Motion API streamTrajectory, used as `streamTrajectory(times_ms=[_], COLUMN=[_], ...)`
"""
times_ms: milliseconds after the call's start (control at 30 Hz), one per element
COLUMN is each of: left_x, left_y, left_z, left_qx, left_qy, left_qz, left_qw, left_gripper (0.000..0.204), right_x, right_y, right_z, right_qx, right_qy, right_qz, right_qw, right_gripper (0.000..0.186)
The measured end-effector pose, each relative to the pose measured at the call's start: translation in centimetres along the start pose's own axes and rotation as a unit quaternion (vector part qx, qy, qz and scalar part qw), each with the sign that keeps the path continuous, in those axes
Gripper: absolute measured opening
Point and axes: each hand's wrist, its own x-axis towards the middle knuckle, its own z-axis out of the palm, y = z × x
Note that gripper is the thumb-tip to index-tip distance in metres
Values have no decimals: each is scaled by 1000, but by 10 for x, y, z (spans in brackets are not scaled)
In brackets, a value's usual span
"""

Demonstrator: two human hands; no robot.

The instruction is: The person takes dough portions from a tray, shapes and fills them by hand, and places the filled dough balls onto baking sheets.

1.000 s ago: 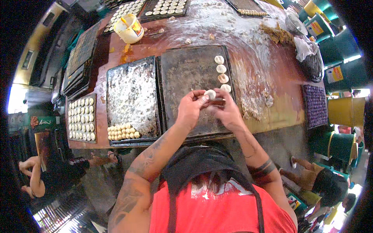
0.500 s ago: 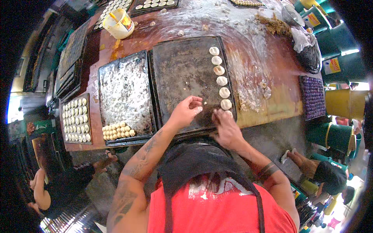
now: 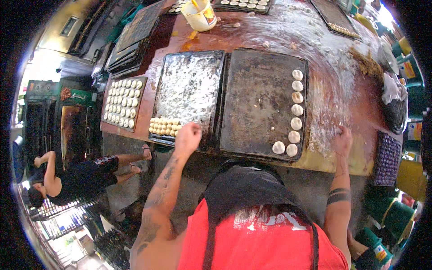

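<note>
My left hand [image 3: 188, 137] hovers at the right end of a cluster of small dough balls [image 3: 164, 127], on the near edge of a flour-dusted baking tray [image 3: 189, 83]. Its fingers are curled in; whatever they hold is hidden. Out to the right, my right hand [image 3: 343, 140] is over the floury tabletop, fingers drawn together and slightly blurred. Between the hands lies a dark baking tray [image 3: 258, 99]. Flattened dough rounds [image 3: 296, 123] line its right side, and another dough round [image 3: 278, 147] sits left of the row's near end.
A tray of dough rounds [image 3: 122, 102] lies at the left, with stacked dark trays [image 3: 135, 38] behind. A white bucket [image 3: 200, 19] stands at the back. A purple crate [image 3: 387, 158] and green bins [image 3: 389, 209] flank the right edge. Another person [image 3: 90, 177] is at the left.
My hands have parted from the dark tray: the left moved to the dough balls, the right onto the floury tabletop. A dough round now shows beside the row's near end. The view has shifted left.
</note>
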Motion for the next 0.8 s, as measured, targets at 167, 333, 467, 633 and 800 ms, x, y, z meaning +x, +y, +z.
streamTrajectory(times_ms=[167,333,467,633,800], left_x=[-3,25,12,7,-4], left_y=[-63,19,157,202,221], left_z=[-12,31,28,35,26], left_qx=[164,-301,-549,-628,-694], left_qy=[73,40,-93,-176,-178], left_qz=[59,-48,-66,-59,-78], left_qw=[982,952,828,756,693], left_gripper=[12,23,30,41,28], right_x=[-6,-8,-8,-4,-14], right_y=[8,-165,-307,-323,-332], right_z=[27,30,-58,-60,-84], right_qx=[751,676,517,398,357], right_qy=[102,-104,-112,-42,50], right_qz=[275,89,-151,-209,-265], right_qw=[592,724,835,892,894], right_gripper=[21,10,27,26,28])
